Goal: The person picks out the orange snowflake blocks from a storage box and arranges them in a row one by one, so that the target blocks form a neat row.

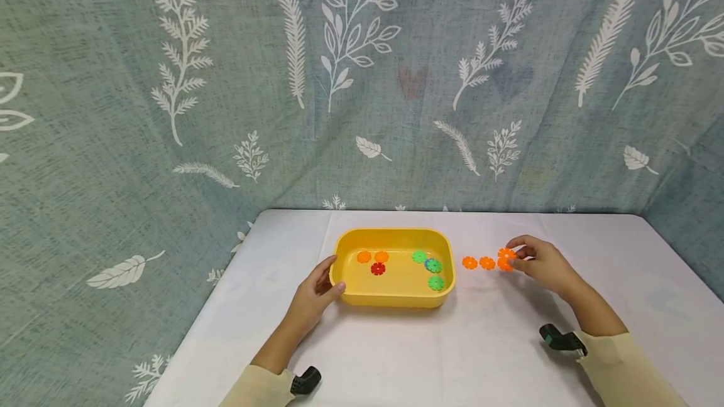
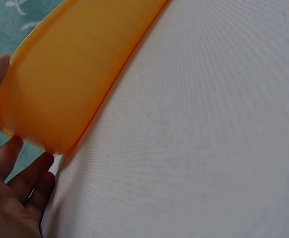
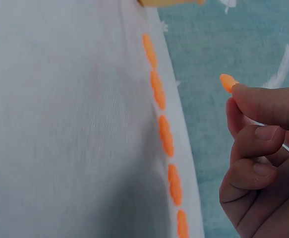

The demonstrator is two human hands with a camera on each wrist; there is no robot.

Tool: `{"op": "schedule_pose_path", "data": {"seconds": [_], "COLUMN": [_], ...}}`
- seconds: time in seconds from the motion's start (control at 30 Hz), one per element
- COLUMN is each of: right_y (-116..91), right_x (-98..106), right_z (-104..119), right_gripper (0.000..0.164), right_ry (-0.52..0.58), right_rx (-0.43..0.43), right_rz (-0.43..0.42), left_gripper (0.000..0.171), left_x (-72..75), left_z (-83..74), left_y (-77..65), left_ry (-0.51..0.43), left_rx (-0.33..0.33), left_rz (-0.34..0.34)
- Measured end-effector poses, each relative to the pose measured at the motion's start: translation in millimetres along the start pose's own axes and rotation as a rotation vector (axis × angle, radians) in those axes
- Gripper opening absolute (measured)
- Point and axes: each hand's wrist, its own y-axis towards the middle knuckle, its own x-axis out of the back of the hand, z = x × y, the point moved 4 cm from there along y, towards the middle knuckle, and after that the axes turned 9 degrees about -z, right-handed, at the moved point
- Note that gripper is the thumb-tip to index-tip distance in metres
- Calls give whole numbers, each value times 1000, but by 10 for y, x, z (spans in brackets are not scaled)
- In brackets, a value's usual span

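At the left end of a yellow plastic tray (image 1: 390,299), my left hand (image 1: 312,296) grips the wall, thumb near the front corner and fingers along the side. The left wrist view shows these fingers (image 2: 32,176) against the tray's outer wall. My right hand (image 1: 545,264) pinches an orange flower-shaped disc (image 3: 227,82) between thumb and forefinger, raised above the table. Below it runs a row of several orange flower discs (image 3: 157,90) lying flat on the white cloth; in the head view my right hand covers part of that row.
Inside the tray lie two orange discs (image 1: 364,257), a red disc (image 1: 378,269), green discs (image 1: 436,283) and a blue one partly under a green disc. A leaf-patterned curtain (image 1: 418,80) hangs behind the white-covered table (image 1: 396,357).
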Motion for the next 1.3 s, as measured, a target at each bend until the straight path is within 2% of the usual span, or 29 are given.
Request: {"op": "schedule_pose_path", "data": {"seconds": [0.17, 0.33, 0.47, 0.6, 0.8, 0.87, 1.07, 1.3], "right_y": [4, 10, 8, -4, -15, -14, -17, -22], "right_x": [38, 90, 133, 178, 264, 285, 345, 421], "right_z": [-129, -237, -291, -342, -441, -479, -553, -647], "right_gripper": [37, 39, 38, 39, 38, 39, 40, 39], "right_ry": [20, 22, 3, -9, -22, -29, -44, -94], "right_rx": [-28, -69, -65, -66, -76, -68, -75, -107], "right_rz": [-1, -17, -32, -39, -47, -49, -62, -72], "left_gripper": [67, 67, 66, 66, 67, 67, 67, 66], "left_x": [-5, -11, -7, 2, 2, 4, 48, 43], "left_z": [-75, 9, 70, 86, 82, 40, -244, -251], "left_y": [-19, 5, 18, 15, 21, 12, -84, -89], "left_ry": [8, -1, -9, -10, -14, -9, -5, -17], "left_rx": [6, -4, -26, -41, -22, -3, 1, -11], "left_rz": [19, 2, -16, -23, -14, 0, 38, 38]}}
